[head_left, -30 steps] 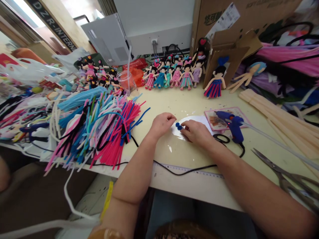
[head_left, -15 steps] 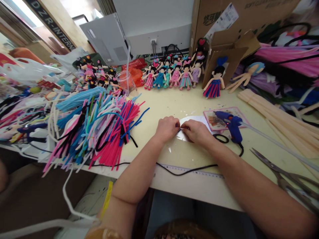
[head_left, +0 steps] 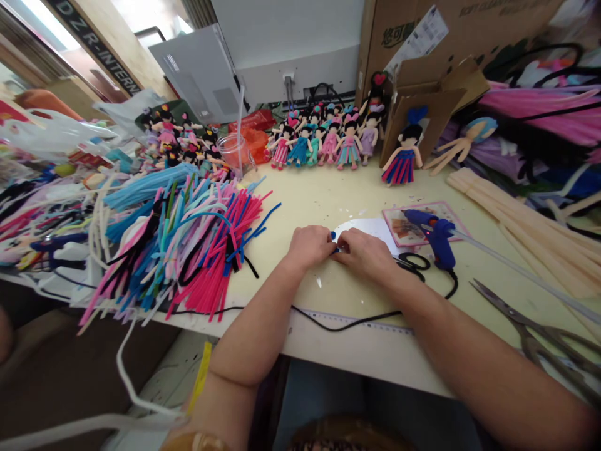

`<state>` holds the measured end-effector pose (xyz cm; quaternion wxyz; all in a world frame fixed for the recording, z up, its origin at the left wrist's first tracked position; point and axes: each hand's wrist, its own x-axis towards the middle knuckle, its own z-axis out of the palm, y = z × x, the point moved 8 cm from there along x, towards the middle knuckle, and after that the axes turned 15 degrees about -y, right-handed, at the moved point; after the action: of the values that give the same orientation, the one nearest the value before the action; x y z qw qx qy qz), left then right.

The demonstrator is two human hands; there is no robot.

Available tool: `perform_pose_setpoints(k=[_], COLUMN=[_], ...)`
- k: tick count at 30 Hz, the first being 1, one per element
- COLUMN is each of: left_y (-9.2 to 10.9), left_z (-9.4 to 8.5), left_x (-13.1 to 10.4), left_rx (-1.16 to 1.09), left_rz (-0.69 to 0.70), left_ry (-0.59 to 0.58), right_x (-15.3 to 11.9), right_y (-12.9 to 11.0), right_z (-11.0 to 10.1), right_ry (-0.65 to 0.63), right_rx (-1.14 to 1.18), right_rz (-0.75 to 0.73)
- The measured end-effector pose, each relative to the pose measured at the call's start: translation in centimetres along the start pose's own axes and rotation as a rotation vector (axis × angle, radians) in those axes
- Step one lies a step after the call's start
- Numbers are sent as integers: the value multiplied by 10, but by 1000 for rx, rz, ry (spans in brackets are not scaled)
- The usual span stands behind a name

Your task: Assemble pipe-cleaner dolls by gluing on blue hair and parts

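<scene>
Blue piece (head_left: pixel 333 235) is lying at the middle of the frame, between the fingertips of the two hands. The left hand (head_left: pixel 312 245) is closing on it from the left, and the right hand (head_left: pixel 364 250) is closing on it from the right; both are pinching with bent fingers, though the exact finger contacts are being hidden by the knuckles. One blue end is projecting just above the left fingertips, and a second bit of blue is showing lower, where the fingertips are meeting. If these are one part, its long axis is running roughly up and down the frame, across the line joining the hands. Neither hand is standing clearly nearer. A white sheet (head_left: pixel 378 233) is lying just behind and right of the fingertips, and a glue gun (head_left: pixel 440 241) is resting farther right.
</scene>
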<state>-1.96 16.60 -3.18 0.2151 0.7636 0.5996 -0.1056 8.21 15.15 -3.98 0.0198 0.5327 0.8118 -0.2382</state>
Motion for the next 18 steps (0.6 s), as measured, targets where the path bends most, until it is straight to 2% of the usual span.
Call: perform_pose_setpoints(k=[4, 11, 18], left_y=[-8, -32, -33], left_z=[-4, -19, -22], left_x=[-1, -2, -4], left_rx=[-58, -178, -257], left_rz=[32, 6, 11], left_ry=[-22, 118, 130], right_x=[0, 1, 4], right_y=[-3, -7, 4], right_z=[1, 1, -1], right_ry=[7, 18, 2], right_rx=[2, 68, 200], right_rz=[-34, -94, -109])
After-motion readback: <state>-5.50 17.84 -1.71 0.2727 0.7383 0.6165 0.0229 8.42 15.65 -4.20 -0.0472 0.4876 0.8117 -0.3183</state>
